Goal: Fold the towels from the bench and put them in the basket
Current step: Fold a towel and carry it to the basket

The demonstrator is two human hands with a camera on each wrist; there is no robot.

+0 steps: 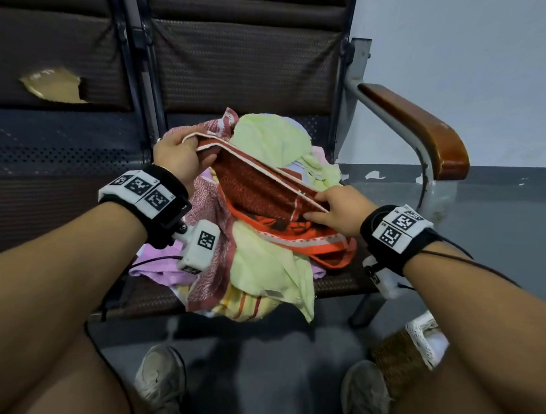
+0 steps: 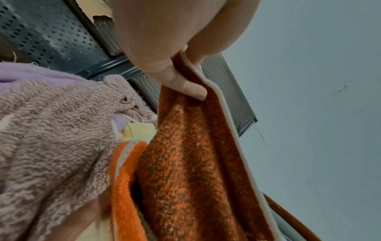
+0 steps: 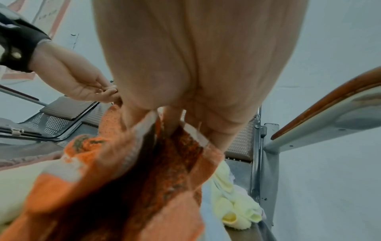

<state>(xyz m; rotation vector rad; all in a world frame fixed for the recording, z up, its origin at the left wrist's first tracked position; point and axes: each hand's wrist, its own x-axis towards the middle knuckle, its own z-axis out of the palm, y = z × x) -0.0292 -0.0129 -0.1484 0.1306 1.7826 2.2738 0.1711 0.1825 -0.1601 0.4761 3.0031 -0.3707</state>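
Note:
An orange-red towel (image 1: 260, 187) with a white edge hangs stretched between my two hands above a heap of towels (image 1: 262, 269) on the bench seat (image 1: 340, 283). My left hand (image 1: 186, 154) pinches its far-left corner, thumb on top; the left wrist view shows the thumb (image 2: 185, 86) pressing the orange towel (image 2: 195, 163). My right hand (image 1: 331, 206) pinches the near-right end of the same white edge, and its fingers (image 3: 216, 133) curl over the towel (image 3: 144, 171). Pale green (image 1: 269, 140), pink (image 1: 208, 203) and lilac (image 1: 157, 270) towels lie in the heap.
A woven brown basket (image 1: 406, 359) with a white lace liner stands on the floor at the lower right, behind my right forearm. The bench's wooden armrest (image 1: 421, 129) rises at the right. A torn seat back (image 1: 53, 84) is at the left. My shoes (image 1: 161, 381) are on the grey floor.

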